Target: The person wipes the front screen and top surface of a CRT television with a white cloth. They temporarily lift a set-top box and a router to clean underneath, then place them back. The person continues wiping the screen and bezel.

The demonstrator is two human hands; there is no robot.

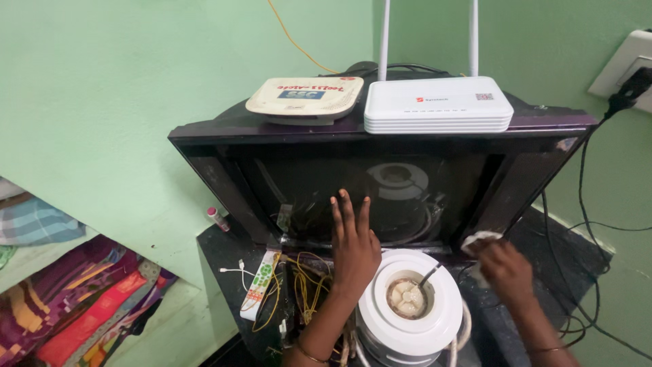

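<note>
White plastic comes first, nearest the camera: a round white appliance with a wide ring-shaped top, a pale paste in its centre well and a spoon handle leaning out of it; it stands at the front of the dark stand, just below the television, between the two forearms. To its left lies a tangle of yellow wires, then a white remote control with green buttons and a thin white cable.

Right hand is closed around a small crumpled white cloth, fingers curled and pinching it, the cloth held against the lower right corner of the television's frame; the cloth looks soft, light and limp, so I judge it handles best bunched in the fingertips as it is now. Left hand lies flat with fingers straight and together, gripping nothing, palm pressed on the dark screen of the old boxy television.

That set looks heavy and rigid; its glass front is likely smooth and breakable, so bracing with a flat palm seems sounder than pushing with fingertips, and any lifting would want the cabinet sides.

Farther back, on the television's top, rest a cream set-top device and a white router with two upright antennas; a black plug sits in the wall socket at far right; folded coloured fabrics lie on a shelf at left.
</note>
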